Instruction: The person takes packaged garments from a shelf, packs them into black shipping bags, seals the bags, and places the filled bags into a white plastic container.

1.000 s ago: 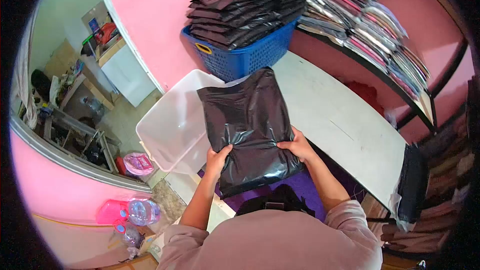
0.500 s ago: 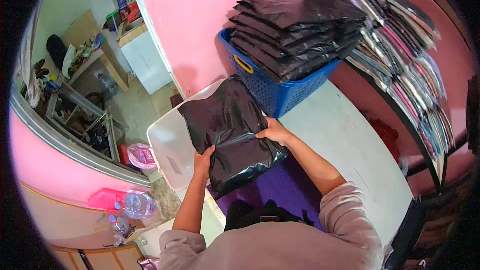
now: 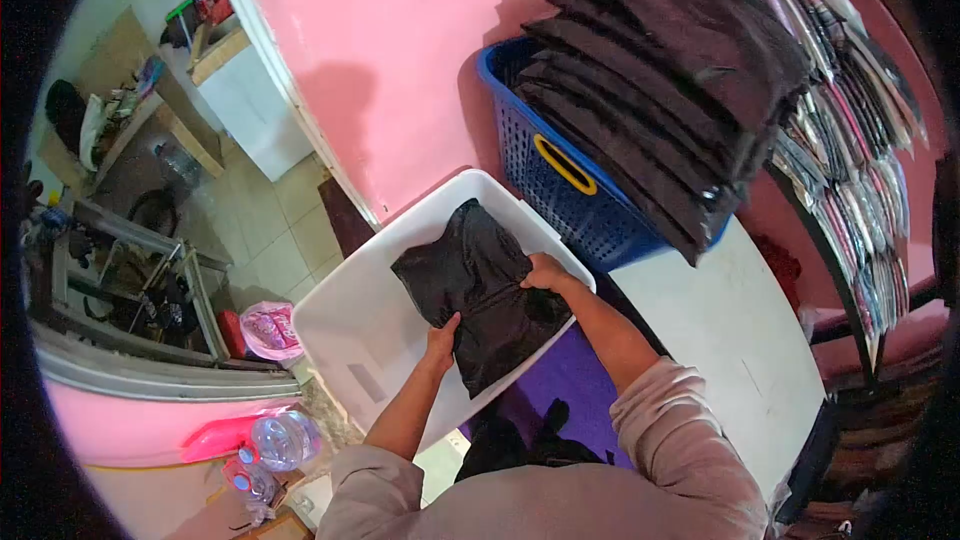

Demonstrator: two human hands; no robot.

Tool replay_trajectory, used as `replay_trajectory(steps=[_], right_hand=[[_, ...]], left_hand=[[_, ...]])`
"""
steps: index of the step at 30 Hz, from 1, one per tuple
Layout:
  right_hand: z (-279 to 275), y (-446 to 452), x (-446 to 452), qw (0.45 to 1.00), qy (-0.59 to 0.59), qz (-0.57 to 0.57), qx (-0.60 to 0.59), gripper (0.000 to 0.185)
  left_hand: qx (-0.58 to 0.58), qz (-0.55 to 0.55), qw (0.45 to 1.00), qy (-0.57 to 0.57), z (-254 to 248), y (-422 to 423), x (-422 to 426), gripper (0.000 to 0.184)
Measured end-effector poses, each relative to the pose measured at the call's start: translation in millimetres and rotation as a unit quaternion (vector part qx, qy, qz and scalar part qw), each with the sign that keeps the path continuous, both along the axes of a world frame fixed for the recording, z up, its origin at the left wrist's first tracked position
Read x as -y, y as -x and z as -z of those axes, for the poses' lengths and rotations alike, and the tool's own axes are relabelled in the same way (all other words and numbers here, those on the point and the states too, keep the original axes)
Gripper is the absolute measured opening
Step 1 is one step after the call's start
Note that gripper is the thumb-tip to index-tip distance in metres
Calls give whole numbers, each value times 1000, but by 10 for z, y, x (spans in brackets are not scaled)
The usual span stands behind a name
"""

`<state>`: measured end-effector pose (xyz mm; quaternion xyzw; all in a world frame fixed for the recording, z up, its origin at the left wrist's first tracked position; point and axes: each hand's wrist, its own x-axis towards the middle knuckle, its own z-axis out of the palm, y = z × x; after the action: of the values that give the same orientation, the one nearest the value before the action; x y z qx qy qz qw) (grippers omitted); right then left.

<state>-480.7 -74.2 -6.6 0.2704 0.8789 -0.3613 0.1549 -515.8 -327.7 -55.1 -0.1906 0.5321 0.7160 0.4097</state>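
Between my two hands is a black plastic package [image 3: 480, 285], flat and roughly rectangular, with a wrinkled, dull sheen. My left hand [image 3: 442, 342] grips its left edge, thumb on top. On its right edge, my right hand [image 3: 546, 272] is closed in the same way, the other fingers hidden underneath. The package is over the white plastic tub [image 3: 345, 340], partly within its rim; whether it touches the bottom I cannot tell. Beside the tub stands a blue perforated basket [image 3: 525, 145] with a yellow handle, piled with several similar black packages [image 3: 670, 70].
A white tabletop [image 3: 705, 330] extends to the right, with a purple surface [image 3: 560, 395] near my body. Clear-wrapped folded items [image 3: 840, 130] fill a rack at the right. Water bottles [image 3: 285, 440] stand lower left, near a doorway. A pink wall [image 3: 400, 50] rises behind.
The black package has moved down into the tub's opening, with both hands still on it. The view has shifted, so the basket and its pile now appear larger and further right.
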Motion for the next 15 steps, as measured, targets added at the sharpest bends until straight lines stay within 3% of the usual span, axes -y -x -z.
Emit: replay_trajectory(steps=[1,3,7,9,10,11,12,13,14,15], right_hand=[[4,60,15,998,-6,-18,64,73],[182,127,30,995,-44,-35,80,69],[455,180,33,985,-121,-54,109,62],[683,187,34,983,-144,-3,116,63],[799,171,52,977,-173,44,117,65],[882,144,119,977,-167,46,126,65],[958,114,213,962,-257,-5,97,70],[1020,96,277,935,-345,-57,64,76],[974,85,320,936,-341,-55,67,76],[861,72,364,919,-363,-147,50,65]], left_hand=[[9,5,1000,3,123,27,-35,43],[-22,-12,998,-57,406,31,-65,45],[-36,-12,999,-39,745,24,-141,49],[-112,123,983,84,1021,21,-136,67],[-103,129,982,88,1163,9,-155,67],[-145,203,923,293,1233,2,-202,80],[-182,267,815,481,1290,-10,-232,93],[-179,273,813,482,1331,-27,-221,93],[-319,269,777,471,1116,0,-231,101],[-454,260,724,449,969,42,-250,110]])
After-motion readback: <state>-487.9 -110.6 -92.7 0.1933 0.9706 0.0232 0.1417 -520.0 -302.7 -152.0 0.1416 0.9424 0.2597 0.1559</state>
